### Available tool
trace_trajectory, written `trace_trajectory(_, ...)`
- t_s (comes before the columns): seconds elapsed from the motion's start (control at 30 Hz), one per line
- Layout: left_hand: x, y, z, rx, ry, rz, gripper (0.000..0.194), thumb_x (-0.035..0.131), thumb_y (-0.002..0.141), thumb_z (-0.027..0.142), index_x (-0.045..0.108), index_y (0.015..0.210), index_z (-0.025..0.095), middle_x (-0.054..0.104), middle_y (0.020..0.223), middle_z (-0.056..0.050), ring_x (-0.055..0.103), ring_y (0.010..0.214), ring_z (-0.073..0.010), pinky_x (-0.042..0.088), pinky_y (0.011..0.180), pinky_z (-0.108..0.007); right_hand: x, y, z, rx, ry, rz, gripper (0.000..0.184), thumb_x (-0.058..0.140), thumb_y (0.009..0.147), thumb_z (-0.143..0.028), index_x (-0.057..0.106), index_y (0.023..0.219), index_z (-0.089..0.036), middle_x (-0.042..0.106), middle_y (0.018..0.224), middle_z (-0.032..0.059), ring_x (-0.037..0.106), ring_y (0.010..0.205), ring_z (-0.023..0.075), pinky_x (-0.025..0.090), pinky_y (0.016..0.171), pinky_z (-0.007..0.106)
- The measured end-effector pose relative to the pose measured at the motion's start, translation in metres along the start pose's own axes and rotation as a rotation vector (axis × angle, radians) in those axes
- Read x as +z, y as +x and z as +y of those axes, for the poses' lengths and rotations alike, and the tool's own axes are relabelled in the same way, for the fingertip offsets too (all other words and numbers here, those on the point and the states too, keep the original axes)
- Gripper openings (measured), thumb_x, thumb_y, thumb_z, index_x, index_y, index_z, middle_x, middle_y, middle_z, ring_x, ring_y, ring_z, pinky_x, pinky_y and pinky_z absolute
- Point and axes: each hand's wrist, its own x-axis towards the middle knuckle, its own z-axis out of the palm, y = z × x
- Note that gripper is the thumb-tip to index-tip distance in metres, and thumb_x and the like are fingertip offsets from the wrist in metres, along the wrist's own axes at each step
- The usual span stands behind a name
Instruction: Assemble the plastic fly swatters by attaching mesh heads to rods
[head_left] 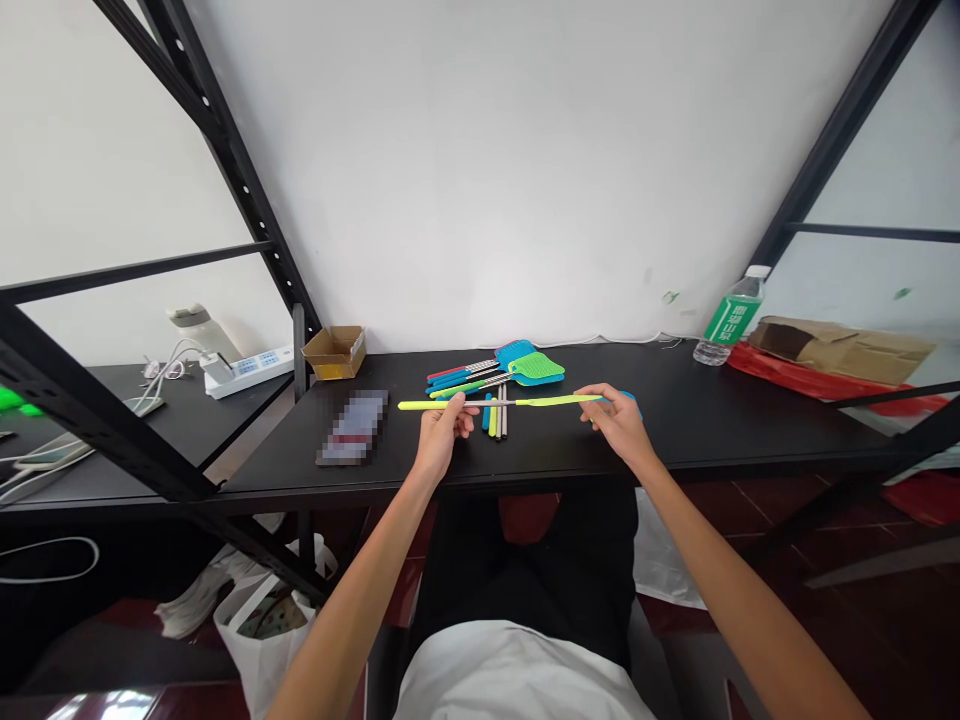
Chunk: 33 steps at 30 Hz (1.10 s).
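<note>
Level above the black table, a yellow-green fly swatter (499, 404) is held between my two hands. My left hand (446, 430) closes round its metal rod beside the yellow grip. At the other end, my right hand (616, 422) pinches the tip of the flat head, which is seen edge-on. Behind it lies a pile of fly swatters (536, 368) with green and blue heads, their handles pointing left. Below the held swatter rest loose blue and yellow handles and silver rods (498, 420), partly hidden by it. A blue piece (634, 402) shows behind my right hand.
A phone-like pixelated rectangle (354, 428) lies left on the table (697, 420). An open cardboard box (335, 353) stands by the black rack post. On the right are a water bottle (731, 316) and a brown package (840, 350) on red plastic. A power strip (251, 371) lies farther left.
</note>
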Motion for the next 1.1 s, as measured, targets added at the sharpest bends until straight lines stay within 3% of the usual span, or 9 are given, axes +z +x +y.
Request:
trace_trajectory(0.7,0.0003,-0.0003,0.0008,0.018,-0.002,-0.002,0.041,0.065,0.083,0.052,0.071,0.072,0.013,0.058,0.058,-0.002,0.046,0.050,-0.0081,0.036,0.050,-0.024,-0.0017,-0.0004,0.0006,-0.039,-0.006,-0.029,0.039,0.065,0.081,-0.059,0.062,0.077,-0.020,0.056,0.055,-0.0003,0.054,0.053,0.0160,0.043,0.053,0.028)
trace_trajectory(1.1,-0.0002,-0.0010,0.0014,0.027,0.021,0.007,0.042,0.064,0.083,0.053,0.072,0.073,0.013,0.059,0.058,-0.003,0.047,0.050,-0.0090,0.036,0.049,-0.024,0.0001,0.0005,0.0014,-0.035,0.052,-0.035,0.039,0.069,0.079,-0.055,0.064,0.094,-0.020,0.060,0.061,-0.0009,0.054,0.048,0.0141,0.043,0.048,0.027)
